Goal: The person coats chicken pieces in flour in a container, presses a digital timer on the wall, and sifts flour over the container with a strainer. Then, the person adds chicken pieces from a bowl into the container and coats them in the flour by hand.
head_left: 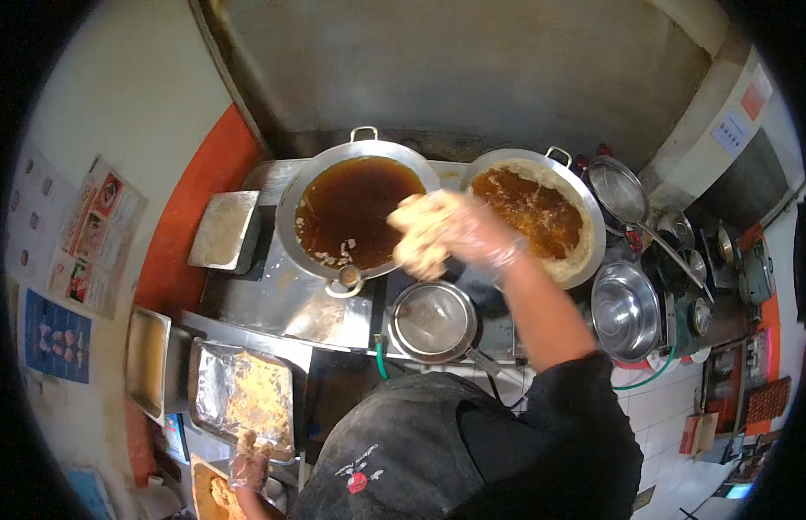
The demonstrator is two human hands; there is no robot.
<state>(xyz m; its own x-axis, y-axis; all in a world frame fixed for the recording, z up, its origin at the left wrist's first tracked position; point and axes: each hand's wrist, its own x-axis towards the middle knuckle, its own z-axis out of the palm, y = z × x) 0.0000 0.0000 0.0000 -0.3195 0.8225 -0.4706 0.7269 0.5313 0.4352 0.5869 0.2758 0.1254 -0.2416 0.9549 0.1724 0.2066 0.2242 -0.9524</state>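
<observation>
My right hand (481,232), in a clear plastic glove, is closed around a clump of breaded chicken pieces (423,234). It is held up between two large metal woks. The left wok (288,208) holds dark brown oil with pale crumbs near its front rim. Oil in the right wok (596,230) is bubbling, with foam around its edge. My left hand (250,472), also gloved, is at the near edge of a foil-lined tray (208,390) spread with yellowish breading. Its fingers look caked with coating; whether they hold a piece is unclear.
A round mesh strainer (433,321) sits in front between the woks. To the right are a steel bowl (626,312) and a long-handled skimmer (618,189). Metal pans (225,230) stand at left, and a container of breaded pieces (204,485) is at lower left.
</observation>
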